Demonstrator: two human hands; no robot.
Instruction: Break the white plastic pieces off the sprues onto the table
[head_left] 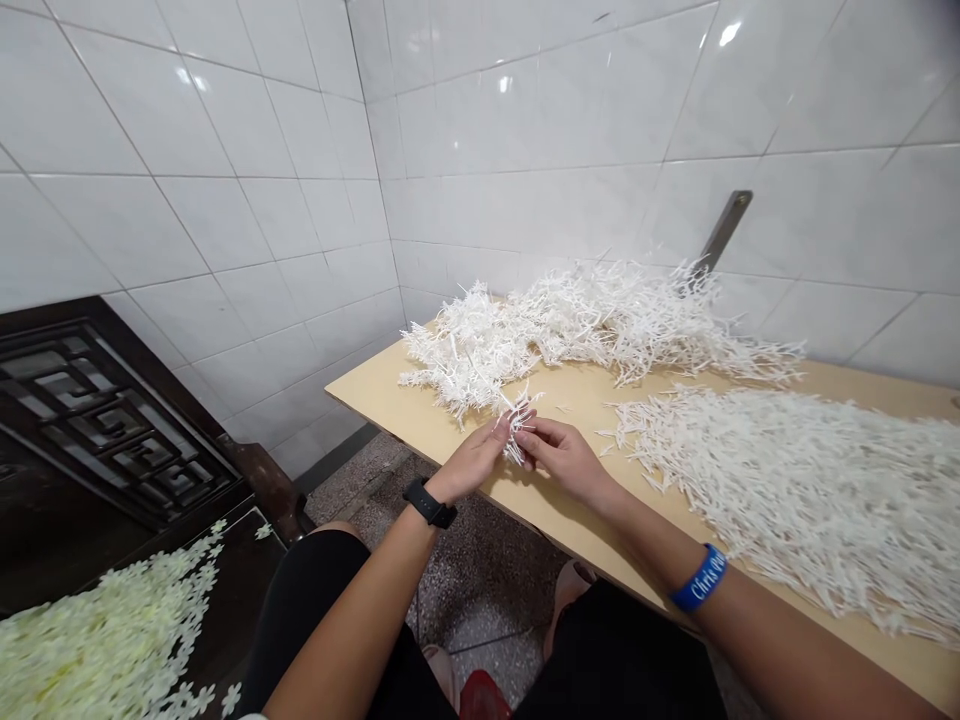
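My left hand (pixel 478 455) is closed around a small white branched plastic sprig (pixel 517 415) above the table's front edge. Bent in from the right, my right hand (pixel 559 455) pinches at the same sprig, its thumb and forefinger meeting the lower stems. Just behind them spreads a tangled heap of white branched sprigs (pixel 570 325). To the right of my right hand lies a wide pile of loose, thin white pieces (pixel 795 490). The exact grip of the fingertips is partly hidden by the sprig and the fingers.
Both piles rest on a light wooden table (pixel 375 385) against a tiled wall (pixel 525 130). A grey metal bar (pixel 724 230) stands behind the heap. At lower left, pale yellow-green plastic flowers (pixel 112 630) cover a dark carved wooden chair (pixel 247 560). My legs are below the table edge.
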